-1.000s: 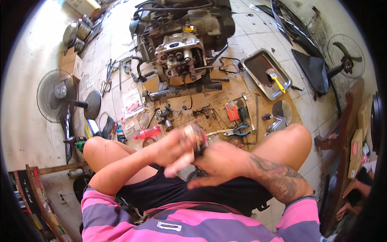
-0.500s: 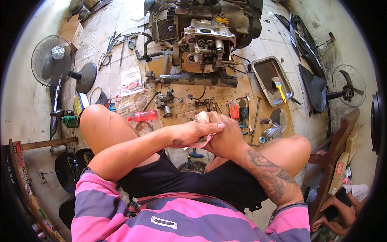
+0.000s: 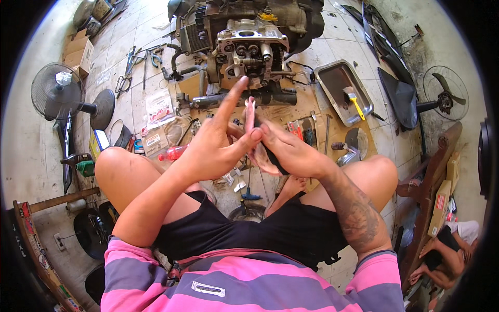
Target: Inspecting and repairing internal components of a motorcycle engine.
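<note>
A pink rag [image 3: 251, 116] with a dark patch hangs between my hands, above the floor in front of me. My right hand [image 3: 293, 145] holds it, the fingers lying long against the cloth and the thumb partly hidden. On the other side my left hand [image 3: 215, 143] has its index finger stretched up and its thumb spread, the thumb tip meeting the rag beside my right hand. Its remaining fingers are partly hidden behind the rag. Beyond my hands stands a dirty engine [image 3: 249, 47] with its cylinder end facing me.
A metal tray [image 3: 318, 78] with a yellow-handled brush [image 3: 356, 104] lies right of the engine. Tools and a red bottle [image 3: 174, 153] lie on cardboard. A blue-handled tool [image 3: 250, 196] rests between my feet. Fans stand left [image 3: 58, 91] and right [image 3: 446, 99]. Another person [image 3: 447, 255] sits far right.
My hands have come apart from a clasp around the rag. The left index finger now points up, and the rag stands upright against my right hand. The view has shifted slightly.
</note>
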A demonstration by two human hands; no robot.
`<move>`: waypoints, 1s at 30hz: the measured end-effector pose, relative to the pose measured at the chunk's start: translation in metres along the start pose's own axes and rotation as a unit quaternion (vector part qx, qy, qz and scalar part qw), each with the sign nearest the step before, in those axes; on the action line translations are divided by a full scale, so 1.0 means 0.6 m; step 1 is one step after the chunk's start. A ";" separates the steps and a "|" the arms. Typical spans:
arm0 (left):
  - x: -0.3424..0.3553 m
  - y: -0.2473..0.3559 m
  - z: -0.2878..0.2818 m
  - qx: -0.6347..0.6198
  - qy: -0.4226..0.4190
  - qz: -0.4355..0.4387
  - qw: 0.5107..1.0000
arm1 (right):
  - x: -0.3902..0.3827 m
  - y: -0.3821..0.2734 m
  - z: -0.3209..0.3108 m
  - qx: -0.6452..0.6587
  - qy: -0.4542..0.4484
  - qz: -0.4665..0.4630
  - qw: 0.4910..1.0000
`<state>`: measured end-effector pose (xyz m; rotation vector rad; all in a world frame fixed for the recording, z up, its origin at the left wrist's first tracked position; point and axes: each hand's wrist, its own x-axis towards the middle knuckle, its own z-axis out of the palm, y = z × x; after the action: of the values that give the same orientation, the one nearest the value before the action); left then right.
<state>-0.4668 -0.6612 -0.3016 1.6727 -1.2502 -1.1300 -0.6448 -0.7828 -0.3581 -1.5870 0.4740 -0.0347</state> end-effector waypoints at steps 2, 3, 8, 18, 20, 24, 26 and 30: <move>-0.012 0.008 -0.016 -0.174 -0.207 -0.042 0.962 | -0.004 -0.009 0.015 0.007 -0.071 -0.072 0.995; 0.009 -0.057 0.012 -0.055 -0.200 0.264 0.942 | -0.006 -0.012 0.025 0.014 -0.136 -0.140 0.981; -0.011 -0.038 0.046 -0.141 -0.278 -0.087 0.946 | -0.017 0.043 0.069 0.021 -0.115 0.027 0.993; 0.027 -0.053 0.067 -0.289 -0.060 -0.148 0.944 | 0.000 -0.002 0.050 -0.420 0.113 -0.093 0.896; 0.034 -0.039 0.068 -0.342 -0.005 -0.176 0.923 | 0.008 0.002 0.038 -0.499 0.116 -0.079 0.855; 0.047 -0.071 0.044 -0.514 0.113 -0.156 0.836 | 0.028 0.002 -0.009 -0.245 0.207 0.085 0.943; 0.039 -0.068 0.031 -0.470 0.115 -0.093 0.870 | 0.027 0.030 -0.053 -0.103 0.238 0.154 0.953; 0.020 -0.083 0.056 0.023 0.147 0.194 0.970 | 0.009 0.009 -0.053 0.383 0.010 0.153 0.911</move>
<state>-0.4815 -0.6625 -0.3611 1.4775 -1.3391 -0.5989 -0.6513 -0.8148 -0.3620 -0.7315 0.6252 0.0038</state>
